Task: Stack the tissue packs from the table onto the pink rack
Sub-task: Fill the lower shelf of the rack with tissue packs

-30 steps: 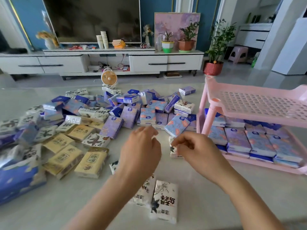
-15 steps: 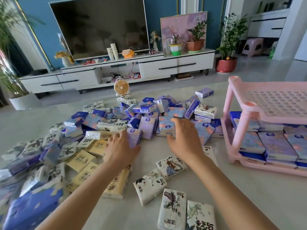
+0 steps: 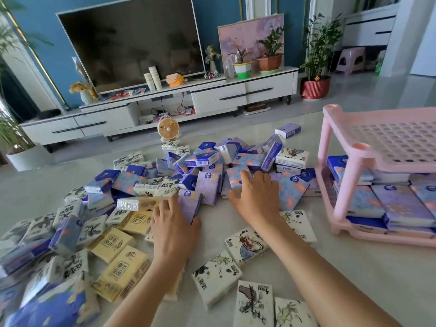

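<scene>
Many tissue packs lie heaped on the pale table: purple and blue flowered ones [image 3: 208, 188] in the middle, yellow ones [image 3: 111, 243] at the left, white ink-print ones [image 3: 217, 278] near me. My left hand [image 3: 174, 223] grips a purple flowered pack [image 3: 190, 202], thumb at its lower corner. My right hand [image 3: 257, 199] lies over a blue pack with orange flowers [image 3: 237, 179], thumb under its near edge and fingers curled over it. The pink rack [image 3: 349, 182] stands at the right, its lower shelf filled with purple and blue packs [image 3: 398, 204], its perforated top shelf [image 3: 391, 138] bare.
A small orange fan [image 3: 168, 129] stands at the table's far edge behind the heap. Beyond are a white TV cabinet [image 3: 219, 96], a television, potted plants and a pink stool [image 3: 350, 60]. Bare tabletop [image 3: 354, 279] shows in front of the rack.
Both hands reached forward from near me into the heap. The left hand settled on the purple pack, the right on the blue flowered pack. The view tilted up and left.
</scene>
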Demonstrator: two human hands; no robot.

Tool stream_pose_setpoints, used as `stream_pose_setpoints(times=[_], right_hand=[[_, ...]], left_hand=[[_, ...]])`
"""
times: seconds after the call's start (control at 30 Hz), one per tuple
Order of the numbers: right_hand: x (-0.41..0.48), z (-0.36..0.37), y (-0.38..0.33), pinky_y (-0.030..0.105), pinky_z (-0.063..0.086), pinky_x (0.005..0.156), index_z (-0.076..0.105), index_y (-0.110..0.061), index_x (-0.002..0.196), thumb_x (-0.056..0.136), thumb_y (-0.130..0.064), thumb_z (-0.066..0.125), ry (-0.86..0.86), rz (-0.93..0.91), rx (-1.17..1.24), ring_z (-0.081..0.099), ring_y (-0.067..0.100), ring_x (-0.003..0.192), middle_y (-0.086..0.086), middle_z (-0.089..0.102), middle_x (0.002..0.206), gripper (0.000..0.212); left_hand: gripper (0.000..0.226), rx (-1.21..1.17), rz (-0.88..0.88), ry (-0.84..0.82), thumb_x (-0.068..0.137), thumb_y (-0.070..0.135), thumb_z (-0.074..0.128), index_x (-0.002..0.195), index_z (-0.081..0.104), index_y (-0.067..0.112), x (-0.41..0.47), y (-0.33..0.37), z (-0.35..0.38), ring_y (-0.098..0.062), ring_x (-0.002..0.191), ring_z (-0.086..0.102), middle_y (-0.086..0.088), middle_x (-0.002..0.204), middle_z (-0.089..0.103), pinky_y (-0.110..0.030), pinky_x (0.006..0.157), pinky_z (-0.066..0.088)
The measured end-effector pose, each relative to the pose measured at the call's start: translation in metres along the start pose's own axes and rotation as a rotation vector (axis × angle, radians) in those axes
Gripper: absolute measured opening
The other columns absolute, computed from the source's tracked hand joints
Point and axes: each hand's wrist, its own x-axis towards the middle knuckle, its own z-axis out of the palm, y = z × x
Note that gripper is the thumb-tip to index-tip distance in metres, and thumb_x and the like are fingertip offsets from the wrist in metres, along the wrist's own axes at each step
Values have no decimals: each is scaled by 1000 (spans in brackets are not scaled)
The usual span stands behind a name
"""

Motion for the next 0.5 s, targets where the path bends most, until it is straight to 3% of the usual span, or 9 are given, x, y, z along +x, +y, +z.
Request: stream_pose_setpoints(times=[0.17,0.27,0.4,0.5], right_hand=[[-9,-18,-1,38,38,87,48,-7,120,78,-33,60,54,109,279,48,30,107,14,57,112,50],[-32,-41,0,32,42,85,48,-9,120,75,-27,66,40,177,617,50,24,104,9,58,110,52],[-70,-85,4,14,41,60,50,-19,106,73,-14,66,-87,264,1031,53,6,69,-4,57,82,37],[-96,-116,19,10,43,58,54,-18,101,76,-12,66,-148,372,1294,53,-1,59,-9,62,72,29]], left_hand=[[66,-105,-3,18,77,22,67,134,37,11,-2,5,-9,-29,118,39,-13,128,46,-37,96,35],[64,-175,44,72,77,19,69,133,38,10,-8,8,-18,-27,116,42,-12,128,46,-36,95,36],[63,-264,143,164,72,17,75,127,45,9,-29,22,-40,-23,109,46,-5,115,52,-34,93,38],[61,-358,257,214,67,16,80,120,50,10,-67,42,-55,-17,96,48,4,102,50,-30,84,39]])
